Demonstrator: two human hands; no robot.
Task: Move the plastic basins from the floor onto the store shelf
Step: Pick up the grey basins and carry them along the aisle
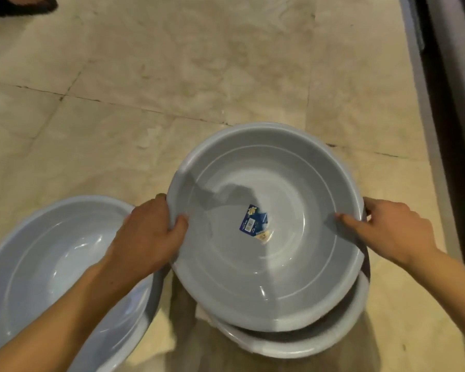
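Grey basin (266, 226), centre-right of frame, gripped at opposite rims by left hand (151, 234) and right hand (389, 232), tilted over second grey basin (293, 342). Blue basin (51, 277) on floor (172, 63), lower left. None seen shelved; task judged early.

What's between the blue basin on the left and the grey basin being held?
In the head view, the left hand and forearm fill that gap, gripping the grey basin rim beside the blue basin; floor shows below.

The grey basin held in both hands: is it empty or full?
Empty: the grey basin shows a bare inside, with only a blue label stuck at its bottom.
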